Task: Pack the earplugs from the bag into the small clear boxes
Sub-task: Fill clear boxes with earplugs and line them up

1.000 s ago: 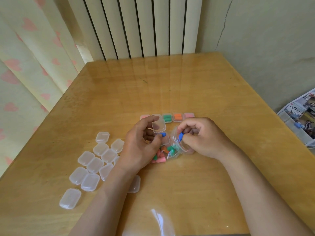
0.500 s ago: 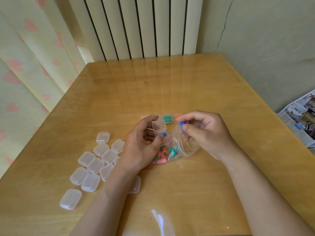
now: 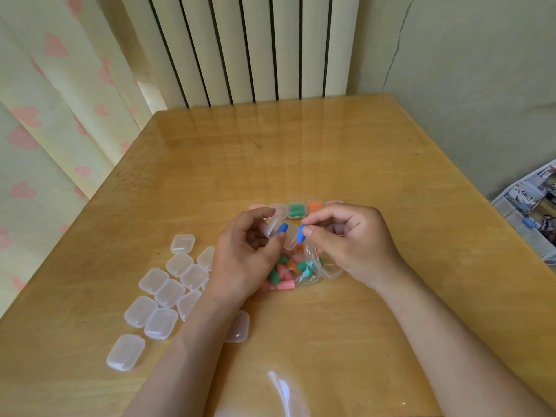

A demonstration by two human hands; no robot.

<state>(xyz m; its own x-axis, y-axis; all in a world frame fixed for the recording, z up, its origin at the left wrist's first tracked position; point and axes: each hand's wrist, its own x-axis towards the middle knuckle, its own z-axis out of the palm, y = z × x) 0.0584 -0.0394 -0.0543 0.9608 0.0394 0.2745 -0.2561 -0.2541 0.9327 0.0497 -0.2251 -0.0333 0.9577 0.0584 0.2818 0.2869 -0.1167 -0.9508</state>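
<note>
Earplug pairing over the bag, with the second blue piece at the mouth of the box.
The left hand pinches an open small clear box with curled fingers and tilts it toward the right hand, probably to make the drop easy. One blue earplug already sits inside. The right thumb and forefinger pinch a second blue earplug just beside the rim. The bag lies on the counter right beneath, so refills are near. Empty boxes wait to the left and filled boxes line up behind.
</note>
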